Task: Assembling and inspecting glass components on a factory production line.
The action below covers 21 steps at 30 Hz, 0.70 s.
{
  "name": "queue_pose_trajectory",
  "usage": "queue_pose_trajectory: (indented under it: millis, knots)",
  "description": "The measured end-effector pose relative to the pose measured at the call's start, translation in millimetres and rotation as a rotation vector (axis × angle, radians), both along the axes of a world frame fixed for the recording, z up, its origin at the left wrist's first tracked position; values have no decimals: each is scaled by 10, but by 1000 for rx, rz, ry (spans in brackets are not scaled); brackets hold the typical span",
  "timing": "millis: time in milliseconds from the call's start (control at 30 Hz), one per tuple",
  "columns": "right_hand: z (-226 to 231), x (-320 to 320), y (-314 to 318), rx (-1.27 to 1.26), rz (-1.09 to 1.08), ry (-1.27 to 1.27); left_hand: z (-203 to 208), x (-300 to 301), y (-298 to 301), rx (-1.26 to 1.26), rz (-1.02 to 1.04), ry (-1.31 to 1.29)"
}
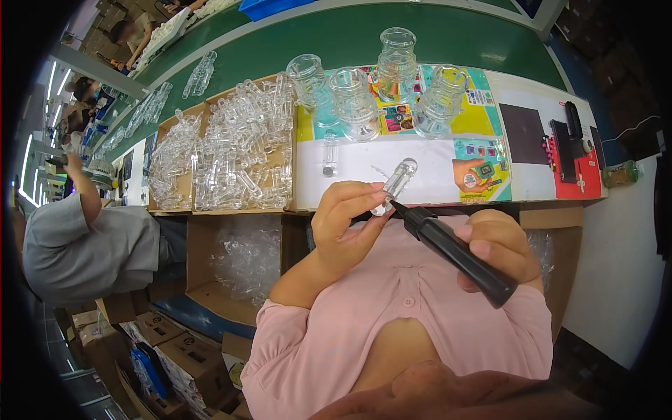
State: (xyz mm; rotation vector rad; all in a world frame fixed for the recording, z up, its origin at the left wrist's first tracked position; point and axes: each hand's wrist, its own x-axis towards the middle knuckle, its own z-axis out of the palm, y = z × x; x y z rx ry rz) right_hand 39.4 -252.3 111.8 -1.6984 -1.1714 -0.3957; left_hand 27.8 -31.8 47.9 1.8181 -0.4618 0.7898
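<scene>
My left hand [343, 224] is closed on a clear plastic tube [400, 178], pinching its lower end between thumb and fingers above the front edge of the table. My right hand [505, 246] grips a black screwdriver-like tool [458, 257] by its thick handle. The tool's narrow nose points up and left and meets the tube's lower end, beside my left fingertips. Whether the tip is inside the tube or only touching it, I cannot tell. Another clear tube [330, 150] with a dark end stands or lies on the white board beyond my left hand.
Several clear ribbed jars [354, 105] stand behind the work spot on a printed sheet [479, 150]. To the left are cardboard boxes [292, 178] heaped with clear parts [245, 140]. A dark phone-like object [562, 150] lies at right. Another person [91, 245] works at far left.
</scene>
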Motion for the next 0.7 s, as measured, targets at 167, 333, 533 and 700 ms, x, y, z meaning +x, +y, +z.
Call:
queue_pose_trajectory:
  millis: [167, 333, 533, 700]
  knots:
    - [-17, 21, -23, 29, 33, -45, 9, -14, 5, -98, -145, 133]
    - [-165, 55, -14, 203, 46, -92, 19, -98, -10, -478, -393, 436]
    - [-231, 121, -36, 233, 108, -122, 16, -90, 24, -800, -650, 611]
    - [-251, 154, -5, 279, 155, -165, 14, -98, 31, -842, -712, 655]
